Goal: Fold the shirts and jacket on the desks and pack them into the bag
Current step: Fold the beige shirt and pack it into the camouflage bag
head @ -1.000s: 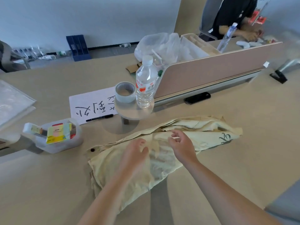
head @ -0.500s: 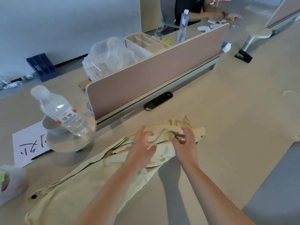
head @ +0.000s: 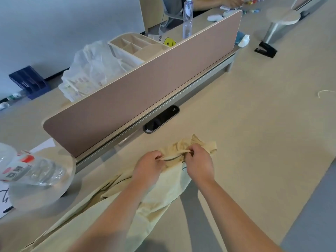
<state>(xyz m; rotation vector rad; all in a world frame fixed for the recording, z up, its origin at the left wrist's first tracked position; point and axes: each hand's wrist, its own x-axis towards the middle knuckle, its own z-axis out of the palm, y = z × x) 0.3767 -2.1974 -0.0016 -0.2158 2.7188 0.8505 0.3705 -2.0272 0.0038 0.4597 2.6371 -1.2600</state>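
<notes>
We see one pale yellow shirt (head: 163, 188) lying rumpled on the beige desk (head: 254, 142) (a bit of dark print shows near its far end), stretched from the near left to a bunched, creased far end mid-scene.

We see room to pass over the right side of the flat beige desk top (head: 254, 142). Ahead, a long pink-brown divider panel (head: 145, 91) blocks the way; at left stands a clear plastic water bottle (head: 32, 170) on a round beige stand (head: 45, 197).
</notes>
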